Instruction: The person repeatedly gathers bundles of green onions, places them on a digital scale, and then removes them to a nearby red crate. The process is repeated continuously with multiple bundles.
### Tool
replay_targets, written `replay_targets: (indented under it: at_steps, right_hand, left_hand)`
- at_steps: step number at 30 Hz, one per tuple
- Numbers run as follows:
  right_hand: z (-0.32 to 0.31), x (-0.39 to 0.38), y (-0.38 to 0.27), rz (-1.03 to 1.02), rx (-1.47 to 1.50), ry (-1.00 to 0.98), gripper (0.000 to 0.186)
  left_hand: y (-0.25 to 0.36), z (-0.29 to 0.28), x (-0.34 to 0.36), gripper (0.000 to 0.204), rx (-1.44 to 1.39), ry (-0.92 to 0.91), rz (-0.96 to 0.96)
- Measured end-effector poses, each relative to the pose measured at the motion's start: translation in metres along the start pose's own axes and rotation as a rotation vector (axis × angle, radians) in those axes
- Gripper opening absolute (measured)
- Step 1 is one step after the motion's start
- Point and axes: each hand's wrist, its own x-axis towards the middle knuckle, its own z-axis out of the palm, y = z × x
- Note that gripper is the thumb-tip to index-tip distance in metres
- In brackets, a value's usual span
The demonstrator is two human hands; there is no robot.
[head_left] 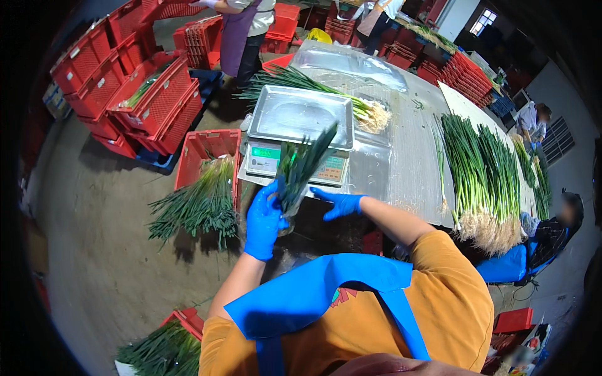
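My left hand (263, 220), in a blue glove, is closed round the lower part of a bunch of green onions (302, 168). The leaves point up and away, in front of the weighing scale (262, 159); the lower end is partly hidden, and what seems to be clear wrapping shows there. My right hand (342, 205), gloved too, is just right of the bunch, fingers stretched apart and holding nothing. A metal tray (301, 119) sits on top of the scale. More loose green onions (371, 115) lie behind it, roots to the right.
Large piles of green onions (478, 175) cover the right of the metal table (407, 150). A red crate (188, 164) with bunches stands left of the scale; stacked red crates (150, 94) are farther left. Co-workers stand at the far side, and a person (552, 232) is at the right.
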Motion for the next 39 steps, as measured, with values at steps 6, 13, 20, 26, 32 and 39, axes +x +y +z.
replay_targets:
  at_steps: [6,13,20,26,32,39]
  right_hand:
    - [0.077,0.068,-0.097,-0.268,0.443,0.114,0.086]
    - [-0.005,0.019,-0.226,-0.356,0.130,0.416,0.070]
    - [-0.127,0.029,-0.248,-0.008,-0.729,0.602,0.051]
    - [-0.193,0.123,-0.139,0.117,-0.947,0.702,0.035]
    - [-0.195,0.173,-0.060,0.231,-0.848,0.617,0.128]
    - [-0.270,0.069,-0.088,-0.519,-0.790,1.098,0.113]
  left_hand:
    - [0.121,0.058,0.025,0.046,-0.200,-0.089,0.424]
    - [0.203,-0.035,0.060,0.039,-0.526,-0.121,0.662]
    - [0.090,-0.114,0.082,0.050,-0.414,0.202,0.401]
    - [-0.016,-0.114,0.076,0.061,-0.073,0.400,-0.036]
    - [-0.062,-0.159,0.052,0.058,-0.001,0.569,-0.175]
    - [-0.088,-0.160,0.029,0.056,0.087,0.688,-0.268]
